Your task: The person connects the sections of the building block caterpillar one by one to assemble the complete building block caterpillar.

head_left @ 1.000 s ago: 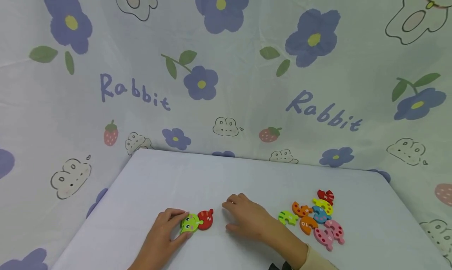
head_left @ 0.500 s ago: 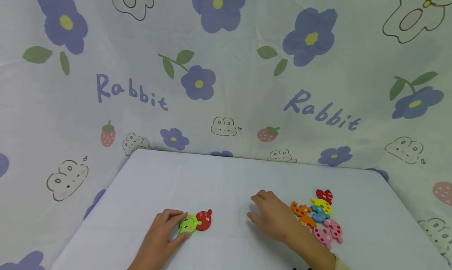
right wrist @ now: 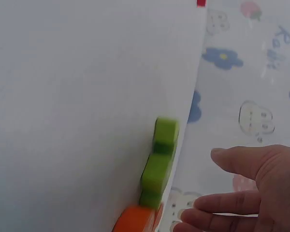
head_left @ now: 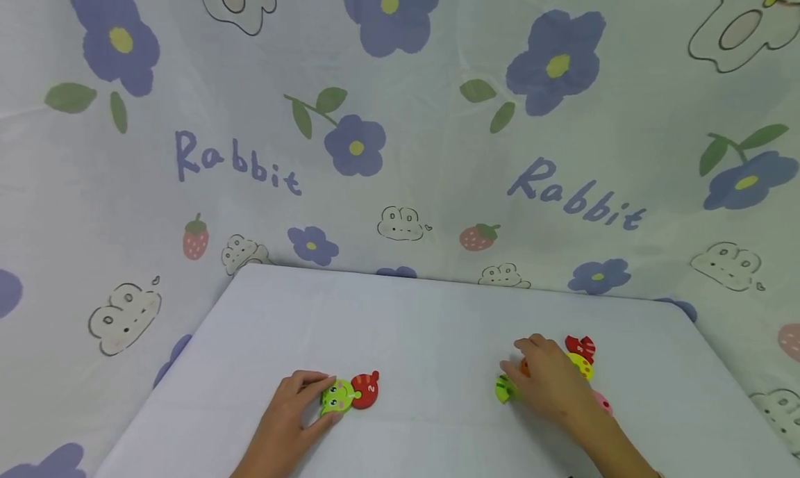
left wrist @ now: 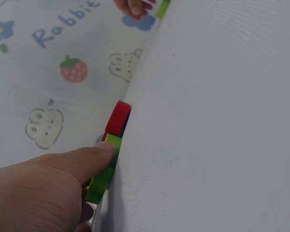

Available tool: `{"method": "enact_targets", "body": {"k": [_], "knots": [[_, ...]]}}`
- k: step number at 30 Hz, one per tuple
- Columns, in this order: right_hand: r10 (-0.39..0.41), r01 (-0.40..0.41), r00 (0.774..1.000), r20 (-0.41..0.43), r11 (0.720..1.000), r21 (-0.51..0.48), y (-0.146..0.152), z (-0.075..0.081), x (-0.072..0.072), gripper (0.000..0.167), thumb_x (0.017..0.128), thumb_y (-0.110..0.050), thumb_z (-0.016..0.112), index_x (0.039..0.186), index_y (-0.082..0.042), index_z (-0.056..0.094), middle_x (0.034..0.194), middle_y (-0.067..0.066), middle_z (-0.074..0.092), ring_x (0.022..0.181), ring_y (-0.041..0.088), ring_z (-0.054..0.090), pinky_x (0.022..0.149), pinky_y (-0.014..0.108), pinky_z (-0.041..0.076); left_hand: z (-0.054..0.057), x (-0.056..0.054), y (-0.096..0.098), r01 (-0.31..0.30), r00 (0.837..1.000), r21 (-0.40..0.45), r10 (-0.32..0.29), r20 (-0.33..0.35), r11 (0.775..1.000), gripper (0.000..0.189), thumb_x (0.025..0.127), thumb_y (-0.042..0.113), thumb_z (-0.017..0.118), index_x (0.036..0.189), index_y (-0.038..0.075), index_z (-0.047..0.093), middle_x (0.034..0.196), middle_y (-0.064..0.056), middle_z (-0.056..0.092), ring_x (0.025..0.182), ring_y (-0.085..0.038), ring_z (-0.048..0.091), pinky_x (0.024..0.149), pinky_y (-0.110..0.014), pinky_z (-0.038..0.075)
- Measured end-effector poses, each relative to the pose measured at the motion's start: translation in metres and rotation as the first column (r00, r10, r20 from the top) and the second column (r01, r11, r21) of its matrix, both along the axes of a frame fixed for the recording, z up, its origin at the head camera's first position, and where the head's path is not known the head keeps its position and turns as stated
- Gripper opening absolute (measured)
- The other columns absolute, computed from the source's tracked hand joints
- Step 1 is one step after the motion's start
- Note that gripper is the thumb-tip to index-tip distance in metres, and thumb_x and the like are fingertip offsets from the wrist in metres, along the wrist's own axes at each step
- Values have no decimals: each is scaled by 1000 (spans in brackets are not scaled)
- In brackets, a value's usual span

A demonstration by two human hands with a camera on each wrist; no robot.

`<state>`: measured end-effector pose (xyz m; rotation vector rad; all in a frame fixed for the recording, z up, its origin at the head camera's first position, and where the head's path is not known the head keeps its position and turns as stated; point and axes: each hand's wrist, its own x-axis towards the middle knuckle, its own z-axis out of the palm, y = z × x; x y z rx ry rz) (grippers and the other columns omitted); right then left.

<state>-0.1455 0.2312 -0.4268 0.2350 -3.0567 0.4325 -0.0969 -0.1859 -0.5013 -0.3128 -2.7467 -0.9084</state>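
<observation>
My left hand [head_left: 284,412] pinches a green smiling-face puzzle piece [head_left: 338,396] between thumb and fingers, flat on the white table. Joined to its right side is a red striped puzzle piece [head_left: 365,391] marked 2. Farther right, my right hand [head_left: 550,384] is over a group of loose puzzle pieces, fingers apart and holding nothing. A green striped piece [head_left: 503,389] shows just left of its thumb. In the right wrist view, that hand stands a little apart from the green piece [right wrist: 157,174], with an orange piece [right wrist: 134,220] beside it. Other pieces are hidden beneath the hand.
Around the right hand show a red piece [head_left: 581,347], a yellow piece [head_left: 582,365] and part of a pink piece [head_left: 602,401]. A flowered cloth [head_left: 431,137] hangs behind the far edge of the white table [head_left: 400,318].
My right hand has moved right, from near the red piece to over the loose pieces, covering several of them. The left hand still holds the green face piece in place.
</observation>
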Motion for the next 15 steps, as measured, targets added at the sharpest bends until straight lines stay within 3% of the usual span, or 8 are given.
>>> {"method": "enact_targets", "body": {"k": [4,9,15], "knots": [[-19,19,1000,-14,1000,14,19,-2,2,41,93,-35,79,112,1,73,103,10,67,100,31,66,89,53,60,1,0,0,0,1000,-4,0,-4,1000,57,79,26,95,131,16,74,128,17,56,115,-7,49,97,-37,56],[-83,77,993,87,995,71,29,-3,0,45,93,-39,80,106,3,71,90,7,61,84,23,59,75,45,61,1,1,1,2,1000,-5,-2,-6,1000,57,79,26,94,131,15,74,128,17,55,115,-7,49,97,-37,55],[-129,118,984,126,989,91,32,-8,0,44,93,-43,78,87,-1,65,76,6,48,70,21,46,56,32,42,3,1,2,1,1000,-6,-1,4,1000,57,79,27,94,131,14,74,127,15,56,114,-7,49,97,-37,56]]}}
